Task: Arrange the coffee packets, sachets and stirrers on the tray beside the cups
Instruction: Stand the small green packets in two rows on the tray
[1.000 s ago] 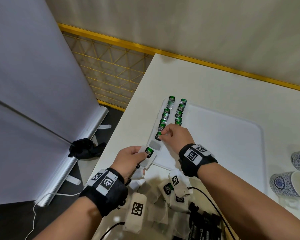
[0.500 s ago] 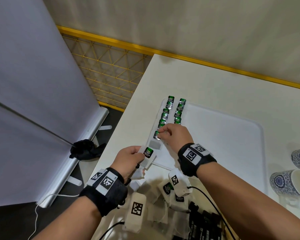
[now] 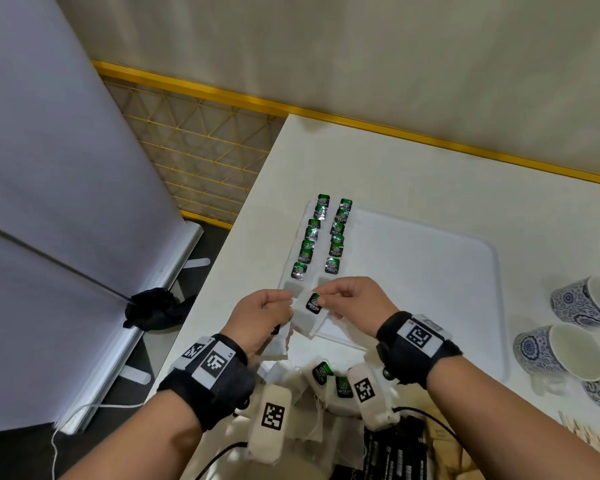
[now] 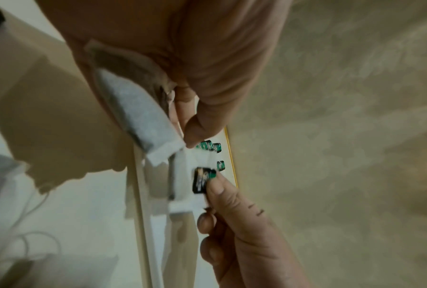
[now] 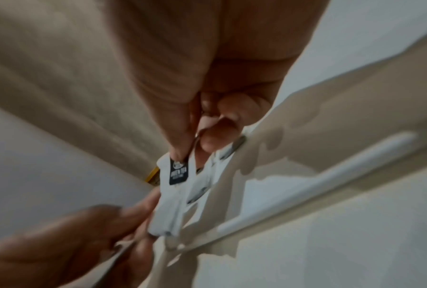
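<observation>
Two rows of green-tagged tea sachets (image 3: 332, 233) lie along the left side of the white tray (image 3: 430, 278). My right hand (image 3: 329, 292) pinches the green tag (image 3: 314, 303) of a white sachet (image 3: 305, 318) held just above the tray's near left corner. In the right wrist view the right hand's thumb and forefinger close on that tag (image 5: 179, 172). My left hand (image 3: 286, 301) grips further white sachets (image 4: 138, 115) against its palm, right beside the right hand. The pinched tag (image 4: 203, 182) shows in the left wrist view too.
A heap of loose sachets (image 3: 326, 375) and dark packets (image 3: 392, 455) lies near the table's front edge. Blue-patterned cups (image 3: 555, 351) stand at the right of the tray. Wooden stirrers (image 3: 593, 434) lie at the bottom right. The table's left edge drops to the floor.
My right hand left the last sachet in the left row, drew back toward me and took the tag of a sachet held by the left hand, which rose slightly toward it.
</observation>
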Tool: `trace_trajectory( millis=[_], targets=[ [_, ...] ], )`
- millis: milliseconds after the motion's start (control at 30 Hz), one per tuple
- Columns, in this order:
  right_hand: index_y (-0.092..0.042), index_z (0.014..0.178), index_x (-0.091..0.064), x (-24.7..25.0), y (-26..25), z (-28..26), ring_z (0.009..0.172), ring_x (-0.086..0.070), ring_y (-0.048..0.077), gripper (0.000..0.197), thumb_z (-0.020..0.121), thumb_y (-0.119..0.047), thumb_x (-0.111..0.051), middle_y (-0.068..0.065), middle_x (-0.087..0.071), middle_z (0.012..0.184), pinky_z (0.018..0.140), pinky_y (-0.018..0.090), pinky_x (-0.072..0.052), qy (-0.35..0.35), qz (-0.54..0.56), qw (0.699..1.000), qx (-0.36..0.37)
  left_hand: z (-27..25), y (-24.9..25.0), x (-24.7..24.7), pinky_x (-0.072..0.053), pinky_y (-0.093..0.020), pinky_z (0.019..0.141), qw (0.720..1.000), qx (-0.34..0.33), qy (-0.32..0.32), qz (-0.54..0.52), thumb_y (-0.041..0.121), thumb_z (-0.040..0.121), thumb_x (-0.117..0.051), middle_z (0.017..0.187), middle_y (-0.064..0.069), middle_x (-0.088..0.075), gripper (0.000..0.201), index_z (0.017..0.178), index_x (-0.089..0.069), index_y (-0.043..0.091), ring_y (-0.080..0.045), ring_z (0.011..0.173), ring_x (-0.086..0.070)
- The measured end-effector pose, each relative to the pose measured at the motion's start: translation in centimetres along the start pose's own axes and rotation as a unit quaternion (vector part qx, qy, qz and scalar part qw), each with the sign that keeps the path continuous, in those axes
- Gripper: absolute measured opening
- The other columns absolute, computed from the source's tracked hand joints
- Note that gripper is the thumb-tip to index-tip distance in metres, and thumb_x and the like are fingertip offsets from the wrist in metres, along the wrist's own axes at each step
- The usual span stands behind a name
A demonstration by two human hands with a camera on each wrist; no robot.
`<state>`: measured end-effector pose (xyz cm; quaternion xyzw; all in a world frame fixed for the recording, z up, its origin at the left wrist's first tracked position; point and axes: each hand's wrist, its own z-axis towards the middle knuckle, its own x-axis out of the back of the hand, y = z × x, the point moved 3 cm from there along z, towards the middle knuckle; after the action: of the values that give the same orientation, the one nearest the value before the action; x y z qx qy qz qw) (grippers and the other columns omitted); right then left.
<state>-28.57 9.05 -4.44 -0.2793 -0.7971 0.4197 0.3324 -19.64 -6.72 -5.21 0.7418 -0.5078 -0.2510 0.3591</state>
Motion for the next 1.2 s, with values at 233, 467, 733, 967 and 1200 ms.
trace_trajectory(
  millis=[233, 467, 733, 967, 1200],
  targets=[
    [-0.027, 0.080, -0.072, 2.2, 1.1, 1.3, 0.072, -0.058, 0.004, 0.009, 0.084, -0.020, -0.069, -0.013, -0.065, 0.077, 0.078, 0.022, -0.048, 0.083, -0.090, 0.992, -0.021, -0.3, 0.0, 0.2, -0.052, -0.034, 0.072, 1.000, 0.030, -0.002, -0.009, -0.004, 0.085, -0.054, 0.096, -0.017, -0.066, 0.026, 0.104, -0.065, 0.009, -0.020, 0.076, -0.057],
    [-0.021, 0.089, -0.072, 2.6, 0.5, 2.6, 0.070, -0.053, 0.001, 0.006, 0.085, -0.021, -0.068, -0.020, -0.055, 0.069, 0.068, 0.017, -0.040, 0.120, -0.163, 0.979, 0.008, -0.6, 0.8, 0.1, -0.028, -0.016, 0.032, 1.000, 0.017, 0.009, 0.014, 0.013, 0.093, -0.052, 0.075, -0.005, -0.057, 0.017, 0.106, -0.063, 0.009, -0.009, 0.040, -0.039],
    [-0.023, 0.086, -0.064, 2.7, 0.3, 2.1, 0.063, -0.049, 0.011, 0.008, 0.082, -0.022, -0.070, -0.002, -0.053, 0.070, 0.060, 0.024, -0.040, 0.141, -0.182, 0.972, 0.041, -0.4, 1.1, -0.1, -0.029, -0.016, 0.033, 0.999, 0.023, 0.004, 0.029, 0.010, 0.093, -0.049, 0.081, -0.008, -0.060, 0.022, 0.111, -0.062, 0.011, -0.008, 0.035, -0.040],
    [-0.027, 0.080, -0.061, 1.5, 1.5, 1.2, 0.062, -0.049, 0.013, 0.016, 0.075, -0.030, -0.077, -0.003, -0.053, 0.069, 0.061, 0.027, -0.041, 0.070, -0.220, 0.973, 0.002, -0.1, 1.3, -1.3, -0.028, -0.015, 0.033, 0.998, 0.044, -0.020, 0.040, 0.008, 0.091, -0.050, 0.083, -0.008, -0.062, 0.028, 0.118, -0.058, 0.008, -0.008, 0.033, -0.040],
    [-0.032, 0.087, -0.061, 1.3, 1.5, 1.4, 0.068, -0.052, 0.012, 0.015, 0.078, -0.031, -0.072, -0.001, -0.057, 0.081, 0.066, 0.027, -0.044, 0.068, -0.230, 0.971, 0.010, 0.3, 1.9, -1.9, -0.031, -0.012, 0.033, 0.998, 0.049, 0.002, 0.045, 0.012, 0.091, -0.054, 0.079, -0.007, -0.056, 0.029, 0.119, -0.060, 0.011, -0.008, 0.037, -0.046]
  ],
)
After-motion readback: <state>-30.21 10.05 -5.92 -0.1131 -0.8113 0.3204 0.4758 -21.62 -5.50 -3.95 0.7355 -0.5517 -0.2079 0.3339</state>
